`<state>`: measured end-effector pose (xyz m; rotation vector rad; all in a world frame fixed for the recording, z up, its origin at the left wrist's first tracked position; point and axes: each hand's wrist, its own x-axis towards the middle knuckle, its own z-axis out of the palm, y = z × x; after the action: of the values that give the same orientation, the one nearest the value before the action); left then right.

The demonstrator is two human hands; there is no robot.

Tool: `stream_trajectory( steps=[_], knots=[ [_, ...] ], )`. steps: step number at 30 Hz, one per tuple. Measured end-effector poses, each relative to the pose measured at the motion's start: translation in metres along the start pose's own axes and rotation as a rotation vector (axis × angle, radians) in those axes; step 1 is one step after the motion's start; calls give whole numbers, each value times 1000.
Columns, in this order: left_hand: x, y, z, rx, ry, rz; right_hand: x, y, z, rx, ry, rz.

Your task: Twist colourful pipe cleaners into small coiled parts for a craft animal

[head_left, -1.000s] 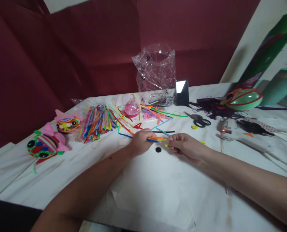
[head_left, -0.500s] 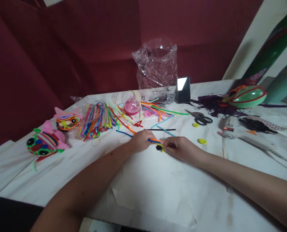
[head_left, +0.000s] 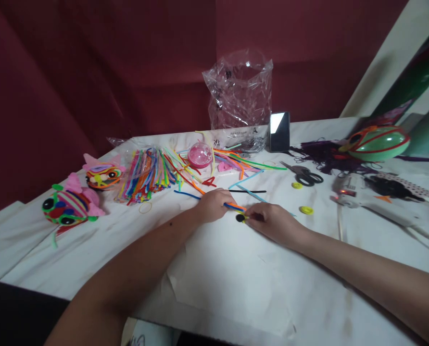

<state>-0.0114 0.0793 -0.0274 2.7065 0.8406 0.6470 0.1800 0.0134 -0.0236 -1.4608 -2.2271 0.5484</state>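
My left hand point(head_left: 216, 204) is closed around several pipe cleaners point(head_left: 235, 206), orange and blue among them, whose ends stick out toward my right hand. My right hand point(head_left: 270, 222) pinches near those ends, its fingertips at a small piece with a black disc point(head_left: 240, 218) and yellow on it. Exactly how the piece and the pipe cleaners join is too small to tell. Just beyond the hands lie a black pipe cleaner point(head_left: 248, 191) and a bent light-blue one point(head_left: 248, 189). Both hands are over a white paper sheet point(head_left: 236, 283).
Two fuzzy fish figures point(head_left: 72, 206) and a bag of colourful pipe cleaners point(head_left: 149, 175) stand left. A pink clear ball point(head_left: 200, 155), plastic bag point(head_left: 239, 101) and phone point(head_left: 280, 132) are at the back. Scissors point(head_left: 308, 178), yellow discs point(head_left: 306, 210), a hot glue gun point(head_left: 366, 202) and green balloon-like shape point(head_left: 384, 144) lie right.
The view has shifted slightly, so the things at the back appear a little further right. Both hands keep nearly the same hold, with the black disc still at the right fingertips.
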Motion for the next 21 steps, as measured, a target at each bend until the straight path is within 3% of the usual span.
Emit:
stream_trajectory(
  steps=[5,15,19,21],
  knots=[
    [-1,-1,-2,-15,-28,50,0,-1,-3,92,-38,16],
    [-1,1,-1,-48,-7,49,-1,-3,0,15,9,10],
    [-1,4,-1,-70,43,29,-1,-4,0,3,8,0],
    [0,7,-3,-81,101,-50,-1,-3,0,6,10,-8]
  ],
)
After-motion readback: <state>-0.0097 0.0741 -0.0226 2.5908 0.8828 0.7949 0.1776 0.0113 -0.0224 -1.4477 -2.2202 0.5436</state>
